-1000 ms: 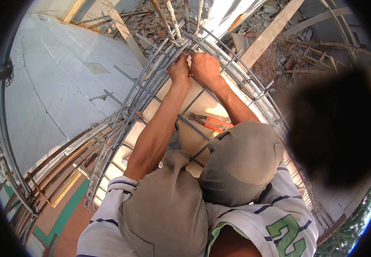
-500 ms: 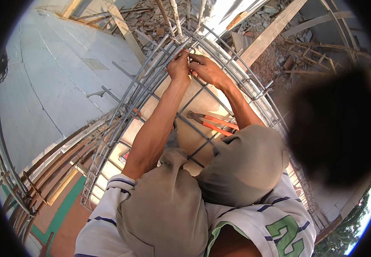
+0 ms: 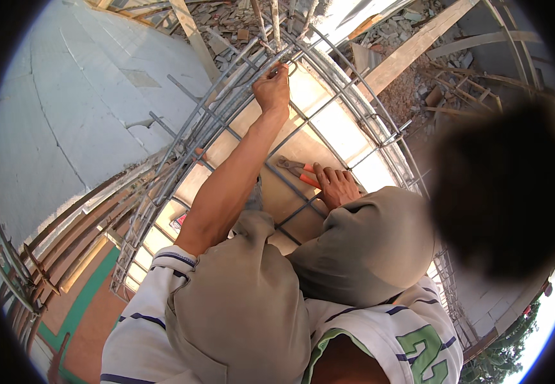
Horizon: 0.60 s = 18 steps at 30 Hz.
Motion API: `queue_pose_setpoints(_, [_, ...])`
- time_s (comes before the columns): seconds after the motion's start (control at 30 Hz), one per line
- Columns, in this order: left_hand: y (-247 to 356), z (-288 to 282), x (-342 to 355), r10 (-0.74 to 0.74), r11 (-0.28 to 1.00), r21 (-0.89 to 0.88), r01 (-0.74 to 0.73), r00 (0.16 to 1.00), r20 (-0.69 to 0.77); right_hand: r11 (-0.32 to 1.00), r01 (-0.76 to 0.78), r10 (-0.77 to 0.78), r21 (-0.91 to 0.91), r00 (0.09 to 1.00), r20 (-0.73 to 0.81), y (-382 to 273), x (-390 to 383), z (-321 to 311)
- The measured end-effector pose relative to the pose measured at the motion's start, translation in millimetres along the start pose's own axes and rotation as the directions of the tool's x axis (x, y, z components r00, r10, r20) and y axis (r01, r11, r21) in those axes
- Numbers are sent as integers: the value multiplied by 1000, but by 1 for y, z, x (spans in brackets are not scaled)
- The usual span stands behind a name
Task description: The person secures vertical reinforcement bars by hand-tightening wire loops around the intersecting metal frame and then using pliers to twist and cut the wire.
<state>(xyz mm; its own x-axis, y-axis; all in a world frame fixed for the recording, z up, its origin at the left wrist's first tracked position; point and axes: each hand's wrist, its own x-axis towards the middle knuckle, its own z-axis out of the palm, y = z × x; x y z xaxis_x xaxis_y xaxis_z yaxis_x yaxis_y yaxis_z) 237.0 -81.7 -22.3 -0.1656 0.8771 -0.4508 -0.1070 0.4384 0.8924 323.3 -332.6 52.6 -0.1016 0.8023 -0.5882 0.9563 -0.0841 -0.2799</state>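
Note:
My left hand (image 3: 272,89) is closed in a pinch at the far end of a steel rebar grid (image 3: 293,131). A thin dark wire (image 3: 293,66) loops out beside its fingertips, close to where the bars meet. Nearer to me, my right hand (image 3: 340,187) rests over the orange handles of a pair of end-cutting nippers (image 3: 308,179), its fingers curled on them. The metal head of the nippers points left and lies over the light board (image 3: 242,169) under the bars. My right forearm is hidden behind my knee.
Upright bars (image 3: 275,29) rise past the far end of the grid. Loose bar ends (image 3: 184,86) jut out at left, over a grey sheet surface (image 3: 66,115). A timber plank (image 3: 412,51) slants at right above rubble (image 3: 405,96). A blurred dark shape (image 3: 508,192) covers the right side.
My right hand has left the wire at the far end and come back to the nippers' handles. My left hand stays at the bars, still pinching.

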Motion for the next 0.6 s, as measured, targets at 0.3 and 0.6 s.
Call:
queue_pose_setpoints(0.3, [15, -3, -16, -22, 996, 85, 17, 999, 47, 903, 104, -72, 416, 993, -92, 29, -2, -25])
queue_pose_setpoints(0.6, [27, -7, -19, -23, 921, 388, -27, 992, 122, 80, -99, 56, 992, 994, 95, 29, 7, -73])
